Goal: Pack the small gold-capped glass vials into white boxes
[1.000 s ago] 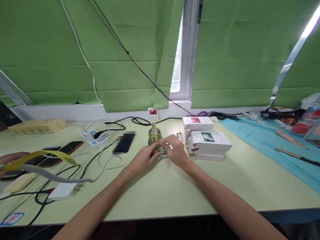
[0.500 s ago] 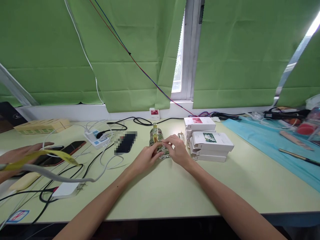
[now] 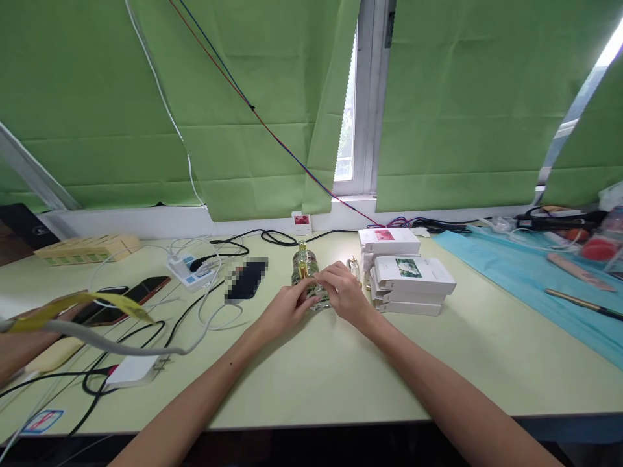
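Note:
My left hand (image 3: pixel 291 299) and my right hand (image 3: pixel 344 293) meet at the middle of the table, fingertips closed together. Whatever they pinch is small and mostly covered by the fingers. Just behind and beneath them is a clear glass piece with greenish bands (image 3: pixel 317 303), perhaps several glass bottles close together. A yellowish glass bottle neck (image 3: pixel 302 250) rises behind my left fingers. To the right of my right hand stands a small clear glass bottle with gold-coloured parts (image 3: pixel 354 267), partly hidden by that hand.
White boxes (image 3: pixel 413 277) with flower pictures are stacked at the right. Blue sheeting (image 3: pixel 525 279) covers the far right. Leftward lie a dark phone (image 3: pixel 247 280), a power strip (image 3: pixel 192 271), tangled cables and a white charger (image 3: pixel 136 370). Another person's hand (image 3: pixel 48 318) is at the left edge.
My hands stay almost in the same place, fingertips together. The other person's hand at the left has drawn back toward the left edge. The view has shifted very slightly.

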Available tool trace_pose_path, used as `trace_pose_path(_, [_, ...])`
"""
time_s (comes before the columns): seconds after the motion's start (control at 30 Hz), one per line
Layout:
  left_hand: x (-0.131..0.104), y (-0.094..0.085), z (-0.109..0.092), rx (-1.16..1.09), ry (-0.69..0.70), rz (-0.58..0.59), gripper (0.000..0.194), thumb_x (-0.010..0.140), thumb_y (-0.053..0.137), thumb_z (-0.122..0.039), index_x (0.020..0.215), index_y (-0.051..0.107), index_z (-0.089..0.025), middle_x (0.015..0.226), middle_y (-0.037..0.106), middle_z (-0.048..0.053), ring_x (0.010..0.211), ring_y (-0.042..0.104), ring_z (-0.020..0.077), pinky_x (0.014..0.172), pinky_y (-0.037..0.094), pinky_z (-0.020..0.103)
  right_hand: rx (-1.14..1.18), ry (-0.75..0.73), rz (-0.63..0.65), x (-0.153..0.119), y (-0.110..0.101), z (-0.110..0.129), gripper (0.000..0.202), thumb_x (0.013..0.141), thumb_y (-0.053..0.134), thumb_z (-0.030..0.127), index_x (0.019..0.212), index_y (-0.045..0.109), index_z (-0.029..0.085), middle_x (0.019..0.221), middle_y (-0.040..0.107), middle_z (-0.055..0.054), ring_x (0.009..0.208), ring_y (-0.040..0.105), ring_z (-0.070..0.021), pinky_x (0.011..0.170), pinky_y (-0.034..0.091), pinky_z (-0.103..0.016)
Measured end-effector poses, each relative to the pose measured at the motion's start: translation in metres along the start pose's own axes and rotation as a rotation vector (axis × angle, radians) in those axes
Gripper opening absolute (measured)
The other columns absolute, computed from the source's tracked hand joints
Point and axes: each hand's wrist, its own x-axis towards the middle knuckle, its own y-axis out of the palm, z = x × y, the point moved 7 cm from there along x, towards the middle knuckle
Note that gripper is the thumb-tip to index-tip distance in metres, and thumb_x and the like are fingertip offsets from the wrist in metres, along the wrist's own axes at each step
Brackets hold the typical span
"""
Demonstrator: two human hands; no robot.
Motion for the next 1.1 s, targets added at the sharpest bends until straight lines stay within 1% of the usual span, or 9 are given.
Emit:
trace_pose_path(0.1, [0.0, -0.001, -0.002, 0.005, -0.008, -0.006, 0.039, 0.098, 0.049, -0.042, 0.127, 0.059, -0.018, 0.061, 0.049, -0.006, 0.055, 0.043, 0.0129, 0.056, 0.03, 0.025, -0.014, -0.019, 0.017, 0.0, 0.0, 0.003, 0.027, 0.099, 0.046, 0.011, 0.094, 0.07, 0.02, 0.089, 0.071, -0.009, 0.087, 0.053, -0.0223, 0.074, 0.05, -0.035])
trace_pose_path(0.2, [0.0, -0.002, -0.002, 0.001, -0.013, -0.011, 0.039, 0.097, 0.049, -0.042, 0.126, 0.06, -0.018, 0.06, 0.049, -0.006, 0.054, 0.044, 0.0129, 0.055, 0.03, 0.025, -0.008, -0.005, 0.018, 0.001, 0.0, 0.002, 0.027, 0.099, 0.046, 0.012, 0.093, 0.07, 0.021, 0.088, 0.071, -0.008, 0.086, 0.053, -0.0225, 0.075, 0.05, -0.036])
trace_pose_path(0.27, [0.0, -0.001, -0.002, -0.008, -0.008, -0.013, 0.039, 0.097, 0.049, -0.042, 0.128, 0.059, -0.019, 0.06, 0.049, -0.006, 0.054, 0.044, 0.0127, 0.055, 0.03, 0.025, 0.016, 0.023, -0.013, 0.001, -0.002, 0.0, 0.024, 0.098, 0.049, 0.013, 0.092, 0.071, 0.022, 0.086, 0.072, -0.007, 0.084, 0.055, -0.0223, 0.075, 0.05, -0.037])
trace_pose_path(0.37, [0.0, -0.001, -0.001, -0.011, 0.005, -0.012, 0.039, 0.098, 0.049, -0.041, 0.128, 0.058, -0.019, 0.06, 0.05, -0.006, 0.054, 0.044, 0.0125, 0.056, 0.03, 0.025, 0.076, 0.102, -0.067, 0.0, -0.004, -0.006, 0.019, 0.095, 0.054, 0.015, 0.087, 0.07, 0.023, 0.082, 0.072, -0.005, 0.079, 0.057, -0.0211, 0.074, 0.05, -0.036])
trace_pose_path(0.47, [0.0, -0.001, -0.001, -0.01, 0.005, -0.004, 0.038, 0.098, 0.049, -0.041, 0.128, 0.058, -0.019, 0.06, 0.05, -0.006, 0.054, 0.044, 0.0126, 0.057, 0.03, 0.025, 0.112, 0.148, -0.08, 0.0, -0.004, -0.008, 0.017, 0.093, 0.057, 0.015, 0.084, 0.068, 0.023, 0.079, 0.071, -0.004, 0.075, 0.057, -0.0202, 0.072, 0.05, -0.035])
trace_pose_path(0.6, [0.0, -0.001, -0.002, -0.026, 0.002, -0.006, 0.038, 0.098, 0.049, -0.04, 0.127, 0.059, -0.019, 0.06, 0.05, -0.006, 0.055, 0.044, 0.0127, 0.056, 0.03, 0.025, 0.101, 0.122, -0.073, 0.0, -0.003, -0.007, 0.017, 0.093, 0.056, 0.013, 0.084, 0.068, 0.023, 0.079, 0.07, -0.004, 0.076, 0.057, -0.0202, 0.072, 0.049, -0.034])
trace_pose_path(0.8, [-0.001, -0.001, -0.001, -0.019, -0.008, -0.01, 0.039, 0.097, 0.049, -0.041, 0.127, 0.059, -0.019, 0.059, 0.048, -0.006, 0.054, 0.044, 0.0132, 0.056, 0.03, 0.025, -0.003, 0.04, -0.029, 0.0, -0.001, -0.003, 0.021, 0.096, 0.051, 0.012, 0.088, 0.067, 0.022, 0.082, 0.068, -0.005, 0.078, 0.054, -0.0203, 0.074, 0.047, -0.033])
trace_pose_path(0.97, [0.0, -0.001, -0.002, -0.001, -0.015, -0.002, 0.039, 0.098, 0.048, -0.042, 0.127, 0.059, -0.019, 0.059, 0.046, -0.006, 0.054, 0.044, 0.0138, 0.056, 0.03, 0.025, -0.055, -0.009, 0.046, 0.003, 0.0, 0.002, 0.027, 0.1, 0.044, 0.013, 0.082, 0.063, 0.022, 0.08, 0.065, -0.005, 0.08, 0.049, -0.0207, 0.072, 0.046, -0.032])
trace_pose_path(1.1, [0.0, -0.001, -0.003, 0.009, -0.02, 0.001, 0.039, 0.098, 0.048, -0.043, 0.126, 0.059, -0.018, 0.059, 0.047, -0.006, 0.054, 0.044, 0.0139, 0.056, 0.029, 0.025, -0.057, -0.012, 0.058, 0.004, 0.0, 0.003, 0.027, 0.1, 0.044, 0.013, 0.081, 0.061, 0.022, 0.078, 0.064, -0.005, 0.08, 0.049, -0.0209, 0.072, 0.045, -0.033])
